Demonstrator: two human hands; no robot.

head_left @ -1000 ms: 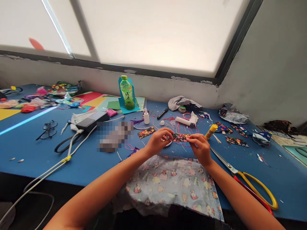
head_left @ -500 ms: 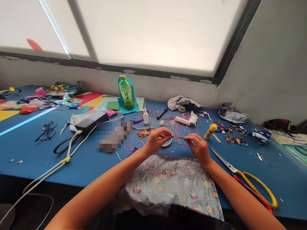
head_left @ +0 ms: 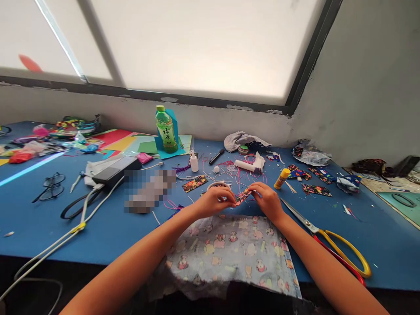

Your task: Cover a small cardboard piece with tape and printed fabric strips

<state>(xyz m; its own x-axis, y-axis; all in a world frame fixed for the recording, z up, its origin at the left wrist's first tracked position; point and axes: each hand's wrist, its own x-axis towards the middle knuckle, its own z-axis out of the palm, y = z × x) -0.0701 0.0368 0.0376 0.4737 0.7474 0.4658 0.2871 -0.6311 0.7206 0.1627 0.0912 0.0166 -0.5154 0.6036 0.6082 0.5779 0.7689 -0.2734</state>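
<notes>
A small strip of dark floral fabric [head_left: 243, 196] is pinched between both hands, just above the blue table [head_left: 131, 227]. My left hand [head_left: 215, 200] grips its left end with closed fingers. My right hand [head_left: 267, 199] grips its right end the same way. The two hands are close together, and the strip is bent between them. A white tape ring [head_left: 217, 185] lies right behind my left hand. A pale cartoon-print cloth [head_left: 229, 253] is spread under my wrists at the table's front edge.
Big yellow-handled scissors [head_left: 331, 243] lie to the right of my right arm. A glue stick [head_left: 281, 178], more floral strips [head_left: 315, 190], a marker [head_left: 217, 156] and a green tea bottle [head_left: 164, 129] stand behind. Black scissors [head_left: 77, 204], glasses [head_left: 49, 187] and a white cable [head_left: 78, 218] are on the left.
Both hands have come closer together and lower, folding the fabric strip, which was stretched flat between them a second ago. The camera has shifted a little to the right.
</notes>
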